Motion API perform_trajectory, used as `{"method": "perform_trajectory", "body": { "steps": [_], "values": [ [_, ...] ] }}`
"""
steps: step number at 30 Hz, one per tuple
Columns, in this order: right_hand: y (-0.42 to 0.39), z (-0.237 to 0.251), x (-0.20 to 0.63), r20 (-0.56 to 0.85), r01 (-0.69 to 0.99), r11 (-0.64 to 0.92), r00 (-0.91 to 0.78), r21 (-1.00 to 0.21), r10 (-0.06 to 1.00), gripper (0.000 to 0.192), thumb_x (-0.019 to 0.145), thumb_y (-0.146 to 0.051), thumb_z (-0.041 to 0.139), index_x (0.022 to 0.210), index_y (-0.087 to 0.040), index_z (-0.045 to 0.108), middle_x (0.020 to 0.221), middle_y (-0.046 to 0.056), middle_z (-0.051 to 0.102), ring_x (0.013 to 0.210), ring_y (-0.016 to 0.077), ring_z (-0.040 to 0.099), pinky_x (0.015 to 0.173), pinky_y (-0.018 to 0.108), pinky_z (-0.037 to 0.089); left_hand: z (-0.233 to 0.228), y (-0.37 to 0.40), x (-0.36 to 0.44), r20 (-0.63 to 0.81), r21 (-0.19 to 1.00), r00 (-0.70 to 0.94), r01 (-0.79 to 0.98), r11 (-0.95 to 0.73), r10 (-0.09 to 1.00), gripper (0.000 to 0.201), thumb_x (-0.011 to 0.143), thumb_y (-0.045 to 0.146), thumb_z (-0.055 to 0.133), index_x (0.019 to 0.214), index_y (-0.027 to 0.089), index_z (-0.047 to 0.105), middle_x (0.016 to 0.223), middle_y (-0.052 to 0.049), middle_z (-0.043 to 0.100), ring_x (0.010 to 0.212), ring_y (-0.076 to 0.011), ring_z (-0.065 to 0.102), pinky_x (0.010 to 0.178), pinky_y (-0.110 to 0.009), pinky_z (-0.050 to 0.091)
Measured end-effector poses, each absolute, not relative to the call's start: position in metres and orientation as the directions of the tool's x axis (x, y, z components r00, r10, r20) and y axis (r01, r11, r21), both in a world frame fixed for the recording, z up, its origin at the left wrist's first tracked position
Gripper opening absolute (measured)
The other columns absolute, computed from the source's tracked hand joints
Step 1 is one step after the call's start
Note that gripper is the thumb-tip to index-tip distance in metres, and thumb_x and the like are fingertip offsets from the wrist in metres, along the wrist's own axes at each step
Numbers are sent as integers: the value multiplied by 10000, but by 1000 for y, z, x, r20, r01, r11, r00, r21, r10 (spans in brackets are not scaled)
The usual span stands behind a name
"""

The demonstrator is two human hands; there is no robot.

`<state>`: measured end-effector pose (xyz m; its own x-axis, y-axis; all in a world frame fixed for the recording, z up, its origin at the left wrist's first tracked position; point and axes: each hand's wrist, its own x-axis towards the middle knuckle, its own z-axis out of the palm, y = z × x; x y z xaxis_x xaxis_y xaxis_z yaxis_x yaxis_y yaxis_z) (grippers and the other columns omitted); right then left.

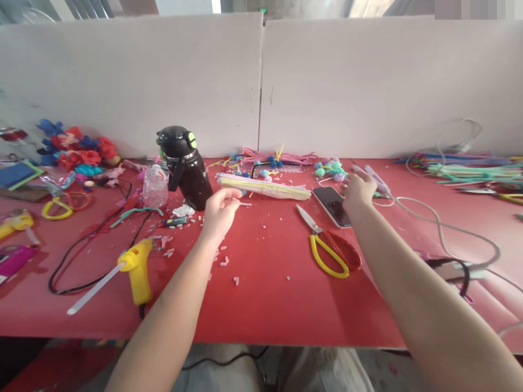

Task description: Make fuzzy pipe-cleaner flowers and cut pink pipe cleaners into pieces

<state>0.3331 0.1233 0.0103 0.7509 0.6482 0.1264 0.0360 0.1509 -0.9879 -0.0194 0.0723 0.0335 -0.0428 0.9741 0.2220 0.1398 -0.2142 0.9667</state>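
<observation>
My left hand (219,211) hovers over the red table (265,294), pinching a short pale pink stick piece (244,203) between thumb and fingers, just in front of a bundle of pastel sticks (265,187). A black flask (184,167) stands close to its left. My right hand (358,190) reaches forward, fingers resting at the right edge of a dark phone (333,205) lying flat. What lies under the right palm is hidden. Scissors with yellow and red handles (329,247) lie between my two forearms.
A yellow glue gun (133,271) with a black cable lies at the front left. Paper flowers (75,149) and a small plastic bottle (154,186) sit at the back left. Coloured pipe cleaners (469,169) and white cables (441,226) fill the right side. White panels back the table.
</observation>
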Motion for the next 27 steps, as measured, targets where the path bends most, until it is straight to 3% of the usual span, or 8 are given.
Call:
{"method": "perform_trajectory", "body": {
  "steps": [2,3,5,8,12,16,21,27],
  "values": [
    [116,12,312,85,-16,150,761,-989,643,290,761,-200,623,1051,-190,617,976,48,642,744,133,609,600,263,471,31,80,-29,277,937,-107,252,-243,955,146,740,145,650,869,188,703,920,-68,747,862,-221,684,847,-350,539],
    [109,15,299,65,-71,167,721,-983,690,312,729,-178,638,1040,-199,629,986,47,663,763,137,619,629,269,488,29,83,-34,317,904,-115,338,-264,941,164,731,111,640,864,188,700,926,-71,745,864,-221,682,863,-349,538],
    [92,22,272,93,-115,198,590,-973,802,330,695,-175,666,1021,-225,656,1001,38,688,777,141,624,667,281,501,23,88,-40,375,817,-74,497,-292,924,215,726,63,628,880,193,703,956,-75,750,870,-227,681,898,-356,533],
    [58,29,233,157,-56,187,343,-981,926,293,701,-266,740,989,-255,688,1026,41,708,848,177,646,722,315,519,13,92,-44,394,640,42,704,-307,918,280,764,43,612,973,189,727,1055,-118,749,961,-283,681,954,-413,515],
    [24,24,204,155,-66,169,177,-983,972,288,718,-370,758,972,-249,695,1029,47,712,900,196,648,774,342,523,2,95,-38,410,503,137,791,-349,902,392,780,55,650,1129,211,737,1227,-144,731,1140,-351,640,1051,-466,465],
    [15,14,198,119,-34,125,144,-992,982,269,709,-376,748,928,-235,681,980,41,704,871,191,642,781,352,515,2,97,-31,356,469,109,838,-278,928,307,824,92,647,1084,228,738,1137,-132,748,1091,-347,649,1003,-471,473],
    [17,7,202,101,14,100,154,-995,983,278,732,-402,718,948,-231,678,935,44,701,845,201,647,748,358,514,7,93,-34,385,545,102,777,-315,917,223,870,146,641,1073,212,709,1145,-122,730,1106,-299,665,1036,-420,479],
    [20,-2,205,266,215,237,117,-947,957,265,747,-364,744,983,-248,721,1037,83,735,900,243,663,854,428,532,12,79,-26,365,809,190,420,-411,912,298,826,253,768,1113,202,706,1144,-105,740,1122,-262,688,1073,-391,495]
  ]
}}
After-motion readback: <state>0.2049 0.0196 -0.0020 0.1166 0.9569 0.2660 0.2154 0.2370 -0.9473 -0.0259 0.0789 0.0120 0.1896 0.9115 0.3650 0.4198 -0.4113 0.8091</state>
